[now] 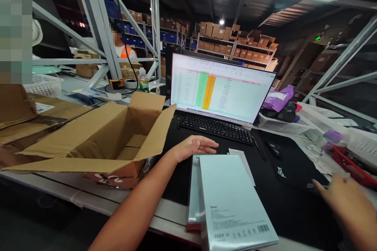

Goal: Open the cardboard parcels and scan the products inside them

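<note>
My left hand (198, 145) is open, its fingers stretched out just beyond the far end of the light-blue product boxes. The upper box (232, 200) has small print and a barcode, and lies on another pale box (193, 196) that shows at its left. A white paper slip (243, 160) sticks out beside them. Over the desk's right side, my right hand (347, 200) is blurred by motion, with the thumb apart from the fingers; nothing is visible in it. A small grey piece (310, 185) is near its thumb. Left of my forearm stands an open cardboard box (108, 164).
A monitor (232, 90) stands behind a keyboard (216, 127). A mouse (273, 148) lies on the mouse pad (290, 164). At right are a red basket (353, 164) and white baskets (285, 126). A bottle (143, 80) and a person (125, 51) are beyond.
</note>
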Available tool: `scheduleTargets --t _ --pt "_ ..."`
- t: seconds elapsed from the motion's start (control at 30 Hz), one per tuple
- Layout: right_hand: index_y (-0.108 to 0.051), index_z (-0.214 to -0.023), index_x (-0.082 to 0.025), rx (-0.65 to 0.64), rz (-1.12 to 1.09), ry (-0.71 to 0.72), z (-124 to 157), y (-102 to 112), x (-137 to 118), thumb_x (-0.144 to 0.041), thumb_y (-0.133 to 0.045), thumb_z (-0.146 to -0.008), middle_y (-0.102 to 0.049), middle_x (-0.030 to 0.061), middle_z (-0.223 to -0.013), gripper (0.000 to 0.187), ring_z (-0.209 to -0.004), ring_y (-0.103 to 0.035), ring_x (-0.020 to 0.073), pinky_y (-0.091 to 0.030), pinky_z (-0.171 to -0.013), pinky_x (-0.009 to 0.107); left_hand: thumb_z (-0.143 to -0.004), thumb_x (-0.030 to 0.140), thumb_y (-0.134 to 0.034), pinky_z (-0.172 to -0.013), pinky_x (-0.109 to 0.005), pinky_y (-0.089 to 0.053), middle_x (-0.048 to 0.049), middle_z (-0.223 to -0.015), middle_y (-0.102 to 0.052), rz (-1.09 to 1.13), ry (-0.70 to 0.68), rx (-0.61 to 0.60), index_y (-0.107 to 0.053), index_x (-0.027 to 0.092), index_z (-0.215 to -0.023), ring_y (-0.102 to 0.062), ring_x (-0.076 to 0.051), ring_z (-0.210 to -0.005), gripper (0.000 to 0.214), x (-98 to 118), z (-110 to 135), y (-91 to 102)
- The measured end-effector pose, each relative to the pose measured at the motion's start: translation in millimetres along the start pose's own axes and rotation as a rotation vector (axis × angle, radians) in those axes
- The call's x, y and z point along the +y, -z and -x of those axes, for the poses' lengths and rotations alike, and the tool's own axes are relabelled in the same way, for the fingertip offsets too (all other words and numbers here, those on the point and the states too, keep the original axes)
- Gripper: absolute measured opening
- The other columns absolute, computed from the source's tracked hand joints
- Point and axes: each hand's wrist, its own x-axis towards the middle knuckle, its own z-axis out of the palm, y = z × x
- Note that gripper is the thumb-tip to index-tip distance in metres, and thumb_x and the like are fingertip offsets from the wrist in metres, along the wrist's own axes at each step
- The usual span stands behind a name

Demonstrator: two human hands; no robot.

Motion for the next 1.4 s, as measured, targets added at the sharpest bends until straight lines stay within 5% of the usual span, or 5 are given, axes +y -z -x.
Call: scheduleTargets --t 0.13,0.23,0.33,0.6,1.4 --pt "-0.061 -0.130 -0.010 -0.126 -0.008 0.138 -41 -33 -69 -0.069 -0.046 -0.085 -0.061 0.0309 -0.115 0.075 -0.115 -0.060 0.0467 -0.049 -0.091 0.060 -0.092 0.070 -0.037 -0.105 -0.051 -0.049 -0.0215 -0.123 -0.068 -0.293 0.082 0.433 -0.068 0.013 -0.115 -0.065 -0.033 -0.117 0.069 -19 -34 16.4" --pt "-0.058 -0.133 -0.009 -0.119 -0.095 0.138 -71 -65 -99 -0.064 -0.046 -0.086 -0.056 0.0270 -0.129 0.073 -0.120 -0.057 0.0435 -0.048 -0.098 0.057 -0.093 0.040 -0.049 -0.116 -0.061 -0.033 -0.0248 -0.128 -0.063 -0.577 0.128 0.692 -0.067 0.010 -0.113 -0.051 -0.040 -0.132 0.041 -39 -58 31.2" --pt "-0.056 -0.133 -0.008 -0.112 -0.179 0.158 -84 -94 -106 -0.060 -0.044 -0.090 -0.059 0.0232 -0.127 0.069 -0.121 -0.058 0.0363 -0.049 -0.101 0.049 -0.086 0.023 -0.057 -0.121 -0.059 -0.025 -0.0259 -0.143 -0.052 -0.830 0.108 0.798 -0.065 0.007 -0.119 -0.039 -0.040 -0.143 0.037 -58 -74 41.2" --pt "-0.057 -0.137 -0.019 -0.074 -0.251 0.231 -84 -132 -105 -0.042 -0.048 -0.091 -0.052 0.0150 -0.140 0.053 -0.130 -0.053 0.0292 -0.044 -0.111 0.044 -0.092 0.033 -0.056 -0.123 -0.054 -0.025 -0.0203 -0.149 -0.049 -1.208 0.071 0.737 -0.063 0.012 -0.127 -0.041 -0.036 -0.142 0.041 -94 -108 60.5" --pt "-0.056 -0.141 -0.019 -0.090 -0.188 0.152 -81 -124 -109 -0.038 -0.047 -0.096 -0.045 0.0167 -0.146 0.050 -0.136 -0.047 0.0322 -0.042 -0.112 0.048 -0.096 0.038 -0.049 -0.120 -0.055 -0.030 -0.0196 -0.142 -0.054 -1.333 0.185 0.637 -0.062 0.013 -0.129 -0.047 -0.034 -0.137 0.044 -105 -100 66.2"
